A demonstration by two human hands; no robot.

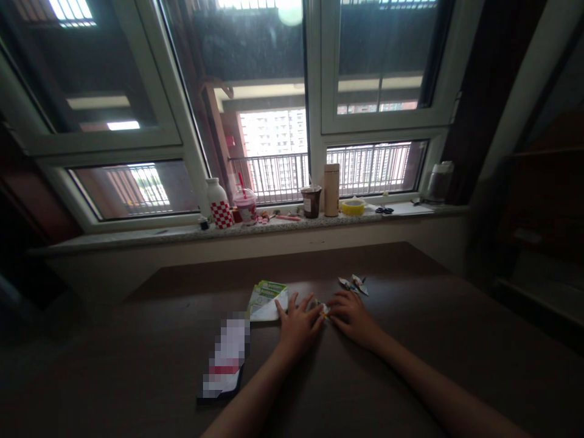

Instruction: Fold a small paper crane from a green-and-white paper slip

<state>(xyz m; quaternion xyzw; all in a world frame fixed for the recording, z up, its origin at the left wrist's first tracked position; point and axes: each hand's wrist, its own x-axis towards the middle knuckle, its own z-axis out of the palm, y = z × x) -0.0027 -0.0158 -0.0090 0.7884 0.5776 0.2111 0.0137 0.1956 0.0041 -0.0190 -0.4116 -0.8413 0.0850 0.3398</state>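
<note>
Both my hands rest on the dark brown table [410,365] and meet over a small piece of folded paper [323,310]. My left hand [297,323] lies with fingers partly spread and its fingertips pressing the paper's left side. My right hand [351,315] is curled, with its fingertips pinching the paper's right side. Most of the paper is hidden under the fingers. A green and white sheet of paper [267,299] lies just left of my left hand. Two small folded paper figures [353,283] sit just beyond my right hand.
A phone-like flat object [224,362] lies on the table at the near left. The window sill [137,234] behind holds a checkered bottle [219,204], a pink cup [245,205], a brown cup [311,201], a tall flask [331,189], a yellow tape roll [353,207] and scissors [384,210].
</note>
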